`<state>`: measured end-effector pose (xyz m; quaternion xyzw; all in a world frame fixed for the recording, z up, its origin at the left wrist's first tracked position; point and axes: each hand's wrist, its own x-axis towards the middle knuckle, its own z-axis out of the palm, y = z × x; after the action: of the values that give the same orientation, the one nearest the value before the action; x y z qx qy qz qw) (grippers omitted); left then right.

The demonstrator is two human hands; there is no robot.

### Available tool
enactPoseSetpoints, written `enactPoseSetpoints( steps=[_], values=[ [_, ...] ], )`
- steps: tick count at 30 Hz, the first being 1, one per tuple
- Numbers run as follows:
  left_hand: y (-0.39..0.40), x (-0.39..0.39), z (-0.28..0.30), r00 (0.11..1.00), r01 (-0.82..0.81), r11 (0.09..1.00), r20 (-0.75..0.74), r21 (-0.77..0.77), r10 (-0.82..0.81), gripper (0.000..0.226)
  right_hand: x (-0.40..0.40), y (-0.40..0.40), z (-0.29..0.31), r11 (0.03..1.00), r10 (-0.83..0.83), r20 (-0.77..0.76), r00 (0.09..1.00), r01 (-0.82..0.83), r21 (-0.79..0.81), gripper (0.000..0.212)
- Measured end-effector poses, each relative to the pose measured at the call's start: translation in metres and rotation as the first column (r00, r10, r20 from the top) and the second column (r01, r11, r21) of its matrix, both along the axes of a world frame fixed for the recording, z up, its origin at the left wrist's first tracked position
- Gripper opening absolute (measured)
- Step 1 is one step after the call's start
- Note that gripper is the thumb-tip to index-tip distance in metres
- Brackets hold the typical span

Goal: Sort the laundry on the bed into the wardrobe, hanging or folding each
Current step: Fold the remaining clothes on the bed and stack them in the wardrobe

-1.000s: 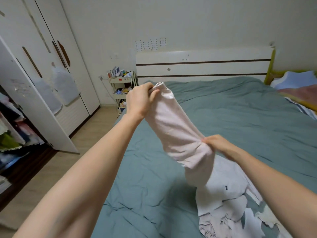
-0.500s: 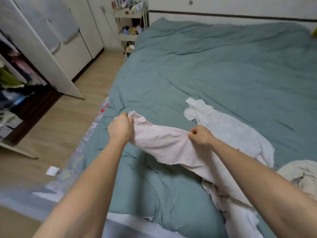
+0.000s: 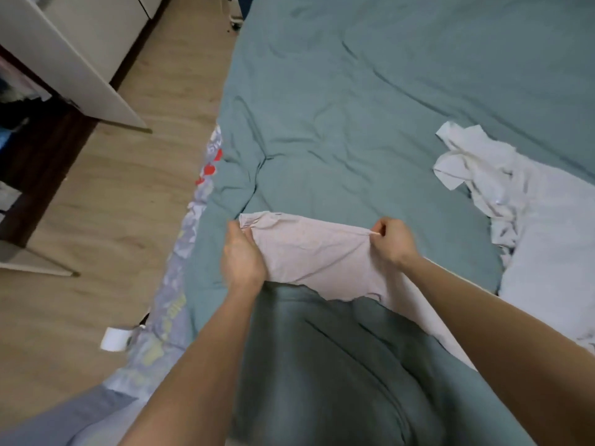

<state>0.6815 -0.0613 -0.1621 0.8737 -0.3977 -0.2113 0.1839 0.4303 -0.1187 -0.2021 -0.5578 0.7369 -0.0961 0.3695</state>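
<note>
A pale pink garment (image 3: 317,252) is stretched flat just above the teal bed cover (image 3: 354,107). My left hand (image 3: 241,252) grips its left end, fingers curled round the bunched cloth. My right hand (image 3: 391,239) pinches the garment's upper edge at the right. The rest of the pink cloth trails back under my right forearm. A heap of white laundry (image 3: 528,217) lies on the bed to the right. The open wardrobe (image 3: 29,123) with clothes inside shows at the left edge.
The white wardrobe door (image 3: 74,66) swings out over the wooden floor (image 3: 106,220) between wardrobe and bed. A patterned sheet (image 3: 193,214) hangs off the bed's left side. A small white object (image 3: 113,339) lies on the floor by the bed corner.
Both hands have lowered the pink garment from up in the air down towards the bed, close to me. My view has tilted down, so the headboard is out of sight.
</note>
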Motion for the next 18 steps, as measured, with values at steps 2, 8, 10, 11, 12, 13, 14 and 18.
enactPoseSetpoints(
  steps=[2, 8, 10, 11, 12, 13, 14, 18],
  values=[
    [-0.031, 0.015, -0.014, 1.000, 0.028, 0.999, 0.010, -0.026, -0.028, 0.025, 0.012, -0.023, -0.013, 0.998, -0.035, 0.020, 0.999, 0.036, -0.042, 0.015],
    [-0.105, 0.039, -0.056, 0.990, 0.127, 0.989, 0.077, -0.072, -0.122, 0.027, 0.023, -0.066, -0.045, 0.989, -0.043, -0.048, 0.998, 0.036, -0.144, 0.012],
    [-0.123, 0.042, -0.070, 0.991, 0.130, 0.983, 0.051, -0.131, -0.125, 0.025, 0.022, -0.072, -0.056, 0.983, -0.056, -0.069, 0.996, 0.043, -0.177, 0.014],
    [-0.128, 0.043, -0.076, 0.992, 0.123, 0.979, 0.037, -0.162, -0.118, 0.027, 0.022, -0.072, -0.060, 0.981, -0.067, -0.058, 0.996, 0.055, -0.186, 0.014],
    [-0.129, 0.042, -0.081, 0.993, 0.117, 0.975, 0.030, -0.187, -0.113, 0.029, 0.022, -0.069, -0.062, 0.979, -0.069, -0.045, 0.997, 0.059, -0.193, 0.015],
    [-0.125, 0.039, -0.085, 0.991, 0.130, 0.971, 0.029, -0.200, -0.127, 0.030, 0.023, -0.063, -0.062, 0.975, -0.053, -0.049, 0.997, 0.042, -0.216, 0.016],
    [-0.117, 0.035, -0.089, 0.984, 0.180, 0.961, 0.030, -0.212, -0.178, 0.028, 0.025, -0.054, -0.060, 0.963, -0.018, -0.076, 0.997, -0.003, -0.268, 0.017],
    [-0.057, 0.018, -0.107, 0.813, 0.554, 0.757, 0.027, -0.347, -0.582, 0.026, 0.043, 0.007, -0.043, 0.854, 0.247, -0.081, 0.966, -0.256, -0.453, 0.015]
  ],
)
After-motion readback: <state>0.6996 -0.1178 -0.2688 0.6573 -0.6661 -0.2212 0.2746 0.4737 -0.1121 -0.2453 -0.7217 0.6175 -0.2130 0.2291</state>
